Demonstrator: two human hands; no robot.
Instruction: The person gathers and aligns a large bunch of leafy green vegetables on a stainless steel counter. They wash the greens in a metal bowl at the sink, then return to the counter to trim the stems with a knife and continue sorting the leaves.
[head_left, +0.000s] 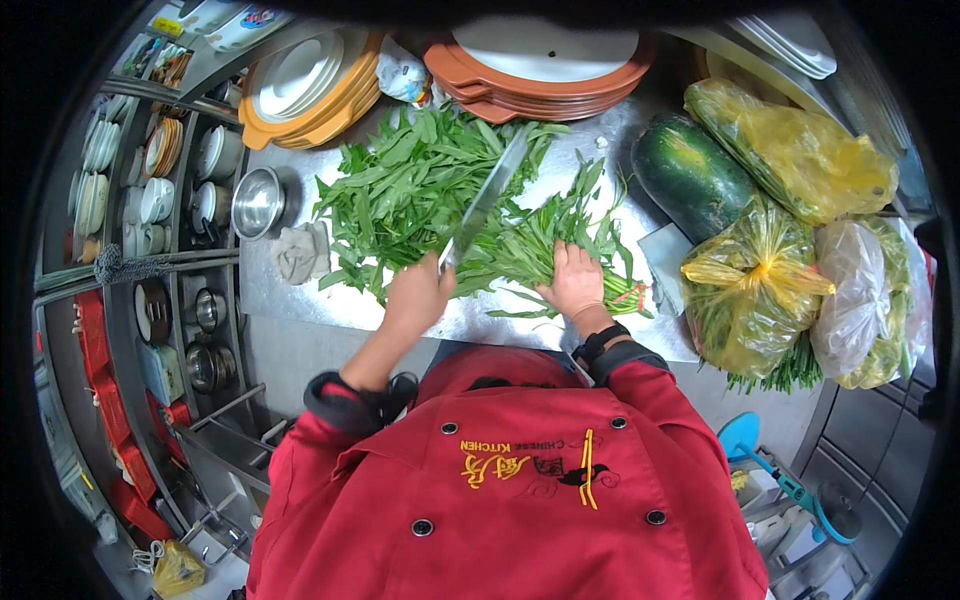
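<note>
My left hand (420, 300) is closed around the handle of a kitchen knife (487, 199). Its long steel blade points away from me and slants right, over leafy greens. Under my right hand (579, 277) lies a bunch of leafy green stalks (532, 244). My fingers rest on its stems, with the thumb apart on the left side. A red tie (640, 298) binds the stem ends just right of that hand. Left of the blade spreads a large heap of loose green leaves (409, 180). Leaves hide where bunch and heap meet.
The steel table (281, 304) carries a metal bowl (258, 202) and a crumpled cloth (301, 253) at left. Stacked orange-rimmed plates (322, 90) and red-brown platters (540, 82) stand behind. A winter melon (694, 176), a folded cloth (664, 266) and bagged vegetables (757, 292) crowd the right.
</note>
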